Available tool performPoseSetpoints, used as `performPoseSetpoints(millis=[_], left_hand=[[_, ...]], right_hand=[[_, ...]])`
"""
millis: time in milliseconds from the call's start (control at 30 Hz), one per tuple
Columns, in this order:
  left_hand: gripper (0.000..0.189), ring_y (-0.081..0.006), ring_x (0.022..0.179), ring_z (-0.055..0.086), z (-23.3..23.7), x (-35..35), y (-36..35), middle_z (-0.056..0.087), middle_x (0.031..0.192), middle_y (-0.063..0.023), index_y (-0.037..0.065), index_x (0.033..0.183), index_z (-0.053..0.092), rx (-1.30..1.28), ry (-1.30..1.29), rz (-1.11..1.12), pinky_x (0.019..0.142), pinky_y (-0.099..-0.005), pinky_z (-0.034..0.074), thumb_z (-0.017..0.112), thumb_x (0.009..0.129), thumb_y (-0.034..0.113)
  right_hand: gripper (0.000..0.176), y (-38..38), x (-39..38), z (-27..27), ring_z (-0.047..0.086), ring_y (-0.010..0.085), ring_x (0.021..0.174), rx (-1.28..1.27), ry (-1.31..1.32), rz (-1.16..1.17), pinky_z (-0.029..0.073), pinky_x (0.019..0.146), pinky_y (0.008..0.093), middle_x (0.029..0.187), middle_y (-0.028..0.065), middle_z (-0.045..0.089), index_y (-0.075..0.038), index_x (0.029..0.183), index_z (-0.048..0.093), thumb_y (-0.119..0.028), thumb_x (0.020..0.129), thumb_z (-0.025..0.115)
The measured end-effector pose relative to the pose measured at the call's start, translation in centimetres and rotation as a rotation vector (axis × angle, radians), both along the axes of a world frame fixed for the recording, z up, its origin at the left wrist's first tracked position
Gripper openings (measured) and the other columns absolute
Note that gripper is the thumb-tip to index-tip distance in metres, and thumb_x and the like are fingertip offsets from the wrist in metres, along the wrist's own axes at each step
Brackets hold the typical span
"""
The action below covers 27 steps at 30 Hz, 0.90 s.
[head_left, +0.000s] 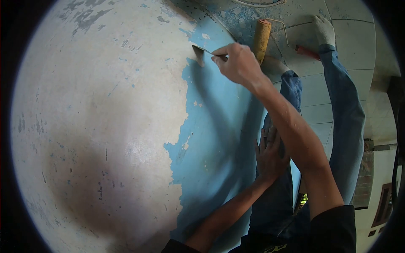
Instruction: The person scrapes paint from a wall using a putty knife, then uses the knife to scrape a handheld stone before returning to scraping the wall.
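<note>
Scraper (pixel 198 51), a small hand tool with a thin, dark blade that widens from a narrow neck to a straight edge, at the upper middle of the view, its edge against the wall (pixel 126 147) where white meets blue. The right hand (pixel 238 63) has its fingers closed firmly around the handle, hiding most of it. The left hand (pixel 272 156) holds nothing; it lies with fingers spread on one leg of the blue jeans (pixel 346 114). The wall fills the left and centre: a broad off-white area with grey scuffs, blue specks and a small dark scribble, ending in a ragged, torn-looking border beside a smooth light-blue area with a few pale flecks. Arm shadows fall across the blue. At the upper right, the floor (pixel 354 46) has pale tiles with dark joints, scattered with blue and pale flakes near the wall. On it lies a paint roller (pixel 261 40) with a yellowish-brown sleeve, bent wire frame and red handle, close to the person's feet. A curved pale rim (pixel 261 4) shows at the top edge.
</note>
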<state>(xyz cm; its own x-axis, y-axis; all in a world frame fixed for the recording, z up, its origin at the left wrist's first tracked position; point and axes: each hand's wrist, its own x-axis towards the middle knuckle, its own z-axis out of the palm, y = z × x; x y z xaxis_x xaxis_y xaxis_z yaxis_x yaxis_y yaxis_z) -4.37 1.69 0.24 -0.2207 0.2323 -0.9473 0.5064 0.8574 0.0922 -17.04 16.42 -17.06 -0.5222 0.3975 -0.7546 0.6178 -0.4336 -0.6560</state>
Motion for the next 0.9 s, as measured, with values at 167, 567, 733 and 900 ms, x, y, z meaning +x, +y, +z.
performPoseSetpoints(millis=[167, 567, 733, 900], left_hand=[[0.071, -0.0444, 0.148, 0.023, -0.4, 0.4, 0.1, 0.036, 0.156, -0.0181, 0.011, 0.141, 0.052, 0.042, 0.044, 0.076, 0.116, -0.0647, 0.017, 0.074, 0.081, 0.04], [0.067, -0.0443, 0.148, 0.023, -0.1, 0.4, -0.4, 0.039, 0.154, -0.0187, 0.008, 0.137, 0.054, 0.034, 0.037, 0.051, 0.115, -0.0656, 0.019, 0.075, 0.081, 0.037], [0.073, -0.0427, 0.148, 0.024, 0.3, 0.0, 0.0, 0.029, 0.162, -0.0104, 0.016, 0.154, 0.037, -0.007, -0.003, 0.003, 0.117, -0.0643, 0.017, 0.063, 0.09, 0.041], [0.073, -0.0429, 0.148, 0.024, 0.0, 0.2, -0.6, 0.03, 0.161, -0.0109, 0.016, 0.153, 0.038, 0.042, 0.035, 0.016, 0.117, -0.0637, 0.017, 0.063, 0.09, 0.042]], right_hand=[[0.019, 0.2, 0.0, -1.3, 0.072, 0.0326, 0.072, 0.004, 0.024, 0.034, 0.056, 0.072, 0.0385, 0.084, 0.0211, 0.073, -0.004, 0.102, 0.077, -0.013, 0.088, 0.068], [0.021, 0.3, -1.0, -2.0, 0.071, 0.035, 0.075, -0.022, -0.029, 0.012, 0.057, 0.075, 0.04, 0.086, 0.0181, 0.073, -0.008, 0.104, 0.077, -0.02, 0.088, 0.069], [0.023, -1.9, -0.5, -0.6, 0.07, 0.0367, 0.076, 0.119, 0.058, -0.021, 0.057, 0.077, 0.0413, 0.085, 0.0187, 0.073, -0.007, 0.105, 0.076, -0.021, 0.088, 0.068], [0.024, -0.3, -3.0, -4.0, 0.071, 0.0376, 0.076, 0.069, -0.072, -0.015, 0.057, 0.075, 0.0429, 0.085, 0.02, 0.073, -0.007, 0.105, 0.076, -0.02, 0.087, 0.068]])
